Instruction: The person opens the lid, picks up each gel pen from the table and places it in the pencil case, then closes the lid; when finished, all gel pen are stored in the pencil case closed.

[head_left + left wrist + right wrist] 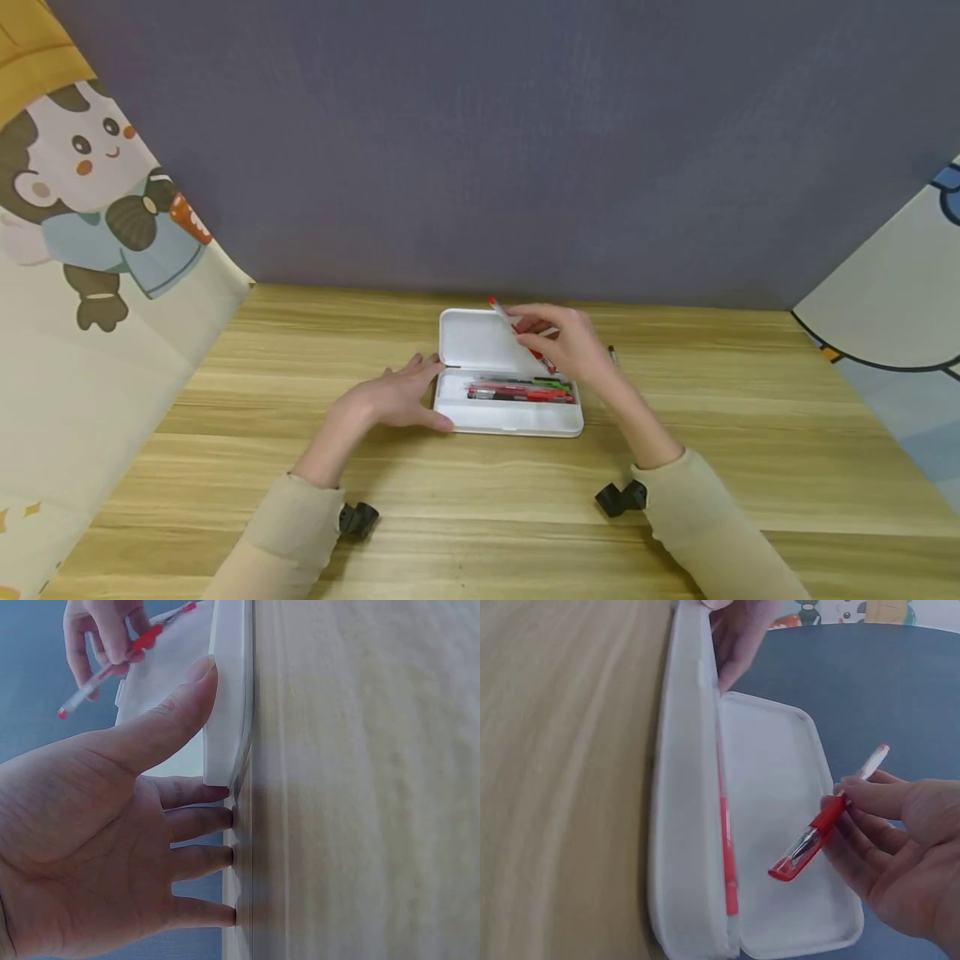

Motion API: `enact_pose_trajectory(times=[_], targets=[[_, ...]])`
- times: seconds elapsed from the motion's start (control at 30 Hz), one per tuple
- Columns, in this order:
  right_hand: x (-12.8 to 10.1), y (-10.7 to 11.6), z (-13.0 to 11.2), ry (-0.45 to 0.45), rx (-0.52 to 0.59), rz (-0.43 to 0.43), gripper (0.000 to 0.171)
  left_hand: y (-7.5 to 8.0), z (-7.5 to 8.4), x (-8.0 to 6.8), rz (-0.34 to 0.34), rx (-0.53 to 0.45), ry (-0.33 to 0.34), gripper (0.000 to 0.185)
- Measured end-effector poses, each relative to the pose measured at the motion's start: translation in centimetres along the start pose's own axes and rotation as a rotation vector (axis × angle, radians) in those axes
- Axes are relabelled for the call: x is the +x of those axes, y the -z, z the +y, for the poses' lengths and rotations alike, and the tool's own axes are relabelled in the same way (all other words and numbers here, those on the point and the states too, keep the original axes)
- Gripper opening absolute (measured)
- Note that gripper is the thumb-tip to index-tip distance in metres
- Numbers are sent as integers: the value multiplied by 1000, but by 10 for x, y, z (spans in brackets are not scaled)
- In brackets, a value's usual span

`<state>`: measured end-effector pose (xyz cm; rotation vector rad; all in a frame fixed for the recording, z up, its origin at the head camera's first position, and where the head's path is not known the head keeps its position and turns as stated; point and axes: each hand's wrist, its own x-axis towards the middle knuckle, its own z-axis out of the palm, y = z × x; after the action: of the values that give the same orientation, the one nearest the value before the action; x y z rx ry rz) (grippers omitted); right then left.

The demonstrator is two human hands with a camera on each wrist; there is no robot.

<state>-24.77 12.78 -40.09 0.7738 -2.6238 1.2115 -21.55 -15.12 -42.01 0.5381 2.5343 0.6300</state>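
A white pencil case [480, 421] lies open on the wooden table [225, 417], its lid [472, 337] raised at the back. Several red, green and black pens [521, 390] lie in its tray. My right hand [570, 342] pinches a red pen [497, 307] above the tray; the same red pen [829, 817] shows in front of the lid [780, 825] in the right wrist view. My left hand [397, 396] rests on the table at the case's left end, straight fingers [202, 825] down and thumb [161, 727] against the case's edge [229, 690].
A dark pen [612, 355] lies on the table right of the case. A grey wall [525, 142] rises behind the table. Cartoon-printed panels stand at the left [90, 250] and right [900, 308]. Black wrist-camera mounts [358, 518] sit under both sleeves.
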Motion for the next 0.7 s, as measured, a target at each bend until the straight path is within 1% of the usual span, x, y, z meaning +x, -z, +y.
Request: enact_pose_trajectory(times=[0.13,0.23,0.33,0.43,0.57,0.7], targets=[[3,-10,0,19,-22,-118,36,0,1,1,0,15,5,104],[4,-16,0,44,-75,-183,36,0,2,1,-6,24,16,104],[5,-21,2,69,-158,-219,35,0,2,3,-10,23,24,104],[5,-24,3,74,-222,-252,35,0,3,4,-8,26,25,104],[4,-27,4,55,-255,-302,36,1,4,4,-8,29,28,103],[4,-28,6,63,-277,-329,39,1,4,4,-7,22,31,103]])
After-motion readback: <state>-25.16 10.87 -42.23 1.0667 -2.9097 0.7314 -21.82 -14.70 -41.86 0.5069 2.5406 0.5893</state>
